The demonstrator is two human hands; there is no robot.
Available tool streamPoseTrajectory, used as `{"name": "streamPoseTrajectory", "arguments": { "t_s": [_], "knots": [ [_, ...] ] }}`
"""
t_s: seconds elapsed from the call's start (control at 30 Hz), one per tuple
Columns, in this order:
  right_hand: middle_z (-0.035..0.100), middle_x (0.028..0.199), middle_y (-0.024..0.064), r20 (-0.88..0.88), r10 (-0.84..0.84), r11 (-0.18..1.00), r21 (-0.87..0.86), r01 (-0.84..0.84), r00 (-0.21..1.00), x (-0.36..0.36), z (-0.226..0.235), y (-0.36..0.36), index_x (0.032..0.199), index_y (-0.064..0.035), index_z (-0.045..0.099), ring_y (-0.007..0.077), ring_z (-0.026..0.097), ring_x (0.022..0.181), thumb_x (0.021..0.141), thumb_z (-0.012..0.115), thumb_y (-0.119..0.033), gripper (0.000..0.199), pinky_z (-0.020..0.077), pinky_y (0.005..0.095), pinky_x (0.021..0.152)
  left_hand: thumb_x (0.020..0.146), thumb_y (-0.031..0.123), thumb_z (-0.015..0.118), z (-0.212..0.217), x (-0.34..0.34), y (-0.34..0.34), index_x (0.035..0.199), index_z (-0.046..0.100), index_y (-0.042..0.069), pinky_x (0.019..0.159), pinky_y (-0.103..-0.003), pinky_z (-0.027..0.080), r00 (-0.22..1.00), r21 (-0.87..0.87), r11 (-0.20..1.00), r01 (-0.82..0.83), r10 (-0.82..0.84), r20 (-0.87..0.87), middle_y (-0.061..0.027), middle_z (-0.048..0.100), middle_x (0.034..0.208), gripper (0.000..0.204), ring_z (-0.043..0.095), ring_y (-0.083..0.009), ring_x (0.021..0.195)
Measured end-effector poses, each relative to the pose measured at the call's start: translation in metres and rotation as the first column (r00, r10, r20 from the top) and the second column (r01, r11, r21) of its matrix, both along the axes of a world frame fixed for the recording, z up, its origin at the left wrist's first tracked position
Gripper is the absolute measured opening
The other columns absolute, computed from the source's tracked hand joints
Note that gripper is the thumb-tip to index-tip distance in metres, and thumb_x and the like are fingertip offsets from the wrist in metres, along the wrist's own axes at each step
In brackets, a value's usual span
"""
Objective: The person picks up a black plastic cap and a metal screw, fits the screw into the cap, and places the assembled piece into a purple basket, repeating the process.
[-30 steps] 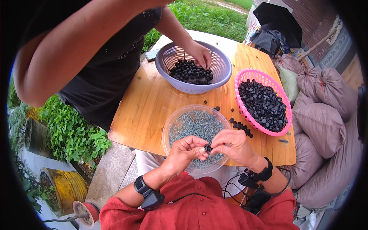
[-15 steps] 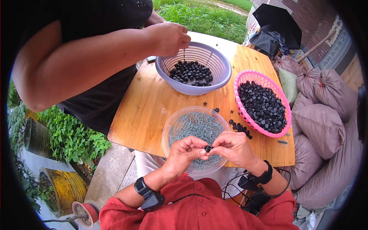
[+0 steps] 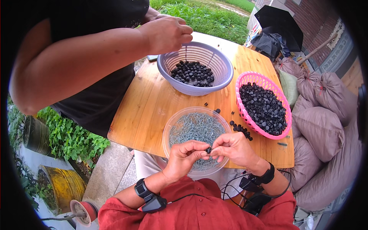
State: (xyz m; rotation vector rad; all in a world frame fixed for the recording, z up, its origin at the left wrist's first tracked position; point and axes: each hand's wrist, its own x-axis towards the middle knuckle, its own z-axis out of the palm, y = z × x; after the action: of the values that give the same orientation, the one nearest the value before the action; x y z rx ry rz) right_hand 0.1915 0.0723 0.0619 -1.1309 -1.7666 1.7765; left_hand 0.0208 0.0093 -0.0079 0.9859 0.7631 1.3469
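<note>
Above a clear round tub (image 3: 165, 134) of loose grey screws (image 3: 197, 124), my two hands meet fingertip to fingertip. My left hand (image 3: 186, 159) pinches a small black plastic cap (image 3: 208, 150) between thumb and fingers. Against its other side my right hand (image 3: 235, 149) is closed in a pinch; whatever lies between those fingertips is too small and too covered to make out. A pink basket (image 3: 240, 100) heaped with black plastic caps (image 3: 262, 109) stands to the right of the tub. Several loose black caps (image 3: 241, 129) lie on the wood between them.
A co-worker's hand (image 3: 168, 34) hovers at the rim of a purple-grey basket (image 3: 226, 78) with more black pieces, at the far side of the wooden table (image 3: 134, 119). Stuffed sacks (image 3: 320, 128) crowd the right side. Dark cables (image 3: 230, 191) hang near my right forearm.
My hands stay together over the tub, and the black cap is now more covered by my fingers. The co-worker's hand has shifted slightly, with their other hand now showing behind it.
</note>
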Motion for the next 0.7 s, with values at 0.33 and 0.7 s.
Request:
{"name": "streamPoseTrajectory", "arguments": {
  "t_s": [0.33,0.7],
  "knots": [
    [0.063,0.069,0.0096,-0.009,0.136,0.977,-0.167,-0.136,0.991,0.004,-0.004,0.016,0.078,0.0039,0.06,0.0124,0.062,0.06,0.08,0.062,-0.002,0.006,0.0504,0.0216,0.051,0.082,-0.007,0.054,-0.001,0.0,0.001,0.098,0.063,0.0,0.074,-0.026,0.052,0.998,0.068,0.997,-0.033,0.037,-0.056,-0.011,0.061,0.099,0.019,0.061,-0.015,0.083],
    [0.063,0.068,0.0086,-0.071,0.179,0.964,-0.186,-0.189,0.981,0.005,-0.019,0.031,0.075,0.0033,0.058,0.0107,0.06,0.057,0.075,0.064,0.002,0.006,0.049,0.0203,0.052,0.084,-0.006,0.054,0.0,0.001,0.0,0.099,0.062,-0.003,0.072,-0.024,0.052,1.0,-0.058,0.998,-0.006,0.006,0.006,-0.0087,0.064,0.09,0.018,0.063,-0.0136,0.078]
  ]
}}
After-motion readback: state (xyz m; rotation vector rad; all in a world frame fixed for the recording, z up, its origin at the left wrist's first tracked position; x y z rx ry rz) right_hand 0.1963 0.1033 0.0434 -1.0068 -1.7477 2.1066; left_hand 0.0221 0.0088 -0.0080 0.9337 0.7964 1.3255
